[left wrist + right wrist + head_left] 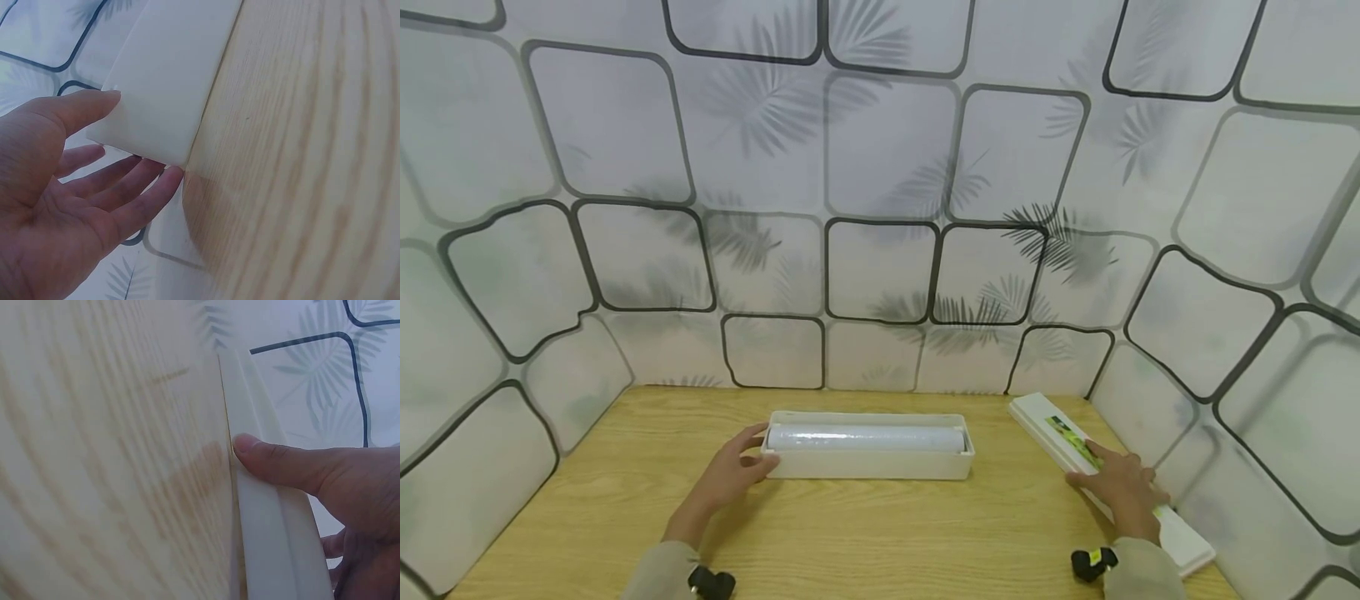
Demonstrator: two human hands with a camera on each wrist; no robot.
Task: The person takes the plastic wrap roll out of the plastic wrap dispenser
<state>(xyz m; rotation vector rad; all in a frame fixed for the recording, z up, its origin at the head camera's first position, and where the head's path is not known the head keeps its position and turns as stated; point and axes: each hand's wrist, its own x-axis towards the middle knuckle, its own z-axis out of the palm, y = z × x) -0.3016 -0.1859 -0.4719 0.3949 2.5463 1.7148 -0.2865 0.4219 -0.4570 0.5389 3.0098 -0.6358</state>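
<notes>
Against the left hand (727,477): white open box (868,462), its end wall touched by straight, relaxed fingers (134,181), thumb along the side; clear film roll (865,437) lying inside. Under the right hand (1123,487): long white lid (1037,417) flat on the wooden table (887,542), thumb and fingers curled over its edges

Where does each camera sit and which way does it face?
Head: worn on the head, looking forward and down at the wooden table, the open box with its film roll, the lid; both hands and sleeves show.
Left wrist: looks along the left hand at the box's end.
Right wrist: looks along the right hand, thumb on the lid.
Both wrist views share the table with the head view.
</notes>
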